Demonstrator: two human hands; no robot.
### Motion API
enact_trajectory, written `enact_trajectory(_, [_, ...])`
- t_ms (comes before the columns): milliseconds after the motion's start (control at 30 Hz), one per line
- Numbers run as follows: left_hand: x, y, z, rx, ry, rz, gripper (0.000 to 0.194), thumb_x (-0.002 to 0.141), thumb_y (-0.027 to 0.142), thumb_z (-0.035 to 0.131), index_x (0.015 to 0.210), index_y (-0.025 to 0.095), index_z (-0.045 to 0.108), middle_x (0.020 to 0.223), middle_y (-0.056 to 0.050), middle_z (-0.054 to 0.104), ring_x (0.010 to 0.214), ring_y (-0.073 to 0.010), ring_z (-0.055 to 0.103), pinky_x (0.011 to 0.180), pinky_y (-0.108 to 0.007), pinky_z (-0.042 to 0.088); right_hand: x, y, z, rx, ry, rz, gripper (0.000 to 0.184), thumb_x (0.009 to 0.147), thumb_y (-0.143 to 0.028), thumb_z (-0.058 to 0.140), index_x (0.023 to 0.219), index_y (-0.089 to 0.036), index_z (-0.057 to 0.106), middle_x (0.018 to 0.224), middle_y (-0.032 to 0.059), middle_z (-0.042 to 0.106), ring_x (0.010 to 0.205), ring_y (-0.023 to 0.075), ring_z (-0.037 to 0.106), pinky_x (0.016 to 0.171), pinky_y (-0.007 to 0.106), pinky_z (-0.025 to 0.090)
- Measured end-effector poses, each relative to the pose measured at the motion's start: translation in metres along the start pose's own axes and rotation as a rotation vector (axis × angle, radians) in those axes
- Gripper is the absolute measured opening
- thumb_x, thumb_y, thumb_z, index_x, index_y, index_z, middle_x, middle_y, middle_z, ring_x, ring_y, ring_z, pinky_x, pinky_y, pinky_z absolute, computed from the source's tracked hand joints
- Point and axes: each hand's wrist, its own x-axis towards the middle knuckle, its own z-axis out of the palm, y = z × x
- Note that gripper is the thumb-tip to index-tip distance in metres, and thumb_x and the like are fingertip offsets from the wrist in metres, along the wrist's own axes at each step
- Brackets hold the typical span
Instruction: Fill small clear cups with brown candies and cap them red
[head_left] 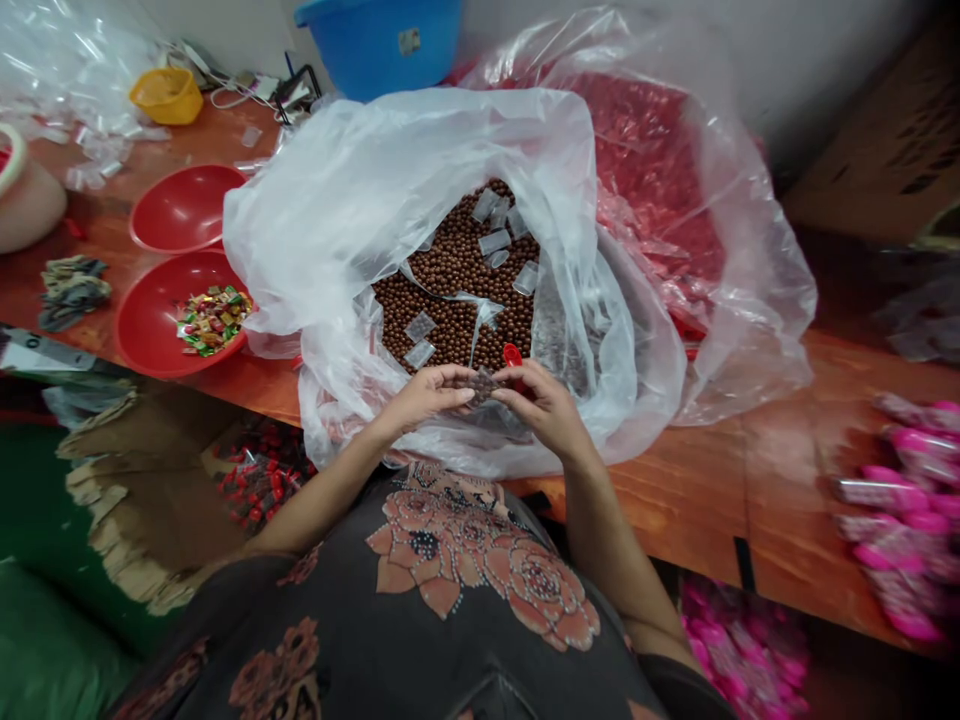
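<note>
A big clear plastic bag (352,220) lies open on the wooden table, full of small brown balls (457,290) with several little clear packets (495,240) scattered on top. Just in front of it my left hand (427,395) and my right hand (544,405) meet, fingers pinched on a small clear packet of brown balls (484,385) held between them. A small red scoop (512,355) pokes up right behind my right fingers; whether they also grip it I cannot tell.
A second clear bag of red sweets (660,170) sits behind on the right. Two red bowls (184,205) stand at left, the nearer bowl (146,330) holding wrapped candies. A blue tub (382,40), yellow cup (166,95), pink packets (911,500) at right.
</note>
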Motion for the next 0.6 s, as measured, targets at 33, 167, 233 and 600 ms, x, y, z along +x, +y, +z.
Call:
enact_trajectory(33, [0.000,0.000,-0.001,0.005,0.004,-0.002,0.042,0.072,0.031,0.078,0.109,0.013,0.066,0.104,-0.010,0.070,0.083,-0.0134,0.065,0.075,-0.029,0.055,0.000,0.003,0.001,0.004,0.032,0.018,0.019,0.085,-0.041,0.066,0.098,-0.026,0.069,0.087,0.0010,0.059,0.082,0.0137,0.056,0.079,0.031,0.048])
enact_trajectory(167, [-0.004,-0.002,-0.002,0.000,0.045,-0.005,0.045,0.072,0.031,0.078,0.111,0.013,0.065,0.106,-0.010,0.070,0.085,-0.0144,0.065,0.076,-0.030,0.055,-0.001,0.013,0.002,0.210,0.159,0.125,0.035,0.087,-0.044,0.062,0.119,-0.029,0.062,0.115,0.0041,0.063,0.095,0.0154,0.060,0.085,0.034,0.052])
enact_trajectory(233, [-0.006,-0.003,-0.001,-0.003,0.046,-0.010,0.045,0.072,0.031,0.078,0.111,0.013,0.065,0.106,-0.011,0.070,0.087,-0.0151,0.066,0.077,-0.030,0.055,-0.004,0.015,0.000,0.382,0.127,0.175,0.047,0.091,-0.044,0.054,0.137,-0.034,0.049,0.135,0.0050,0.056,0.100,0.0158,0.062,0.086,0.036,0.055])
enact_trajectory(600, [-0.006,-0.010,0.013,0.055,0.030,-0.051,0.045,0.072,0.032,0.077,0.112,0.015,0.068,0.101,-0.008,0.071,0.078,-0.0125,0.064,0.076,-0.030,0.053,-0.011,0.010,0.004,0.649,0.156,0.261,0.051,0.086,-0.042,0.061,0.135,-0.033,0.048,0.138,0.0061,0.055,0.115,0.0209,0.063,0.096,0.044,0.056])
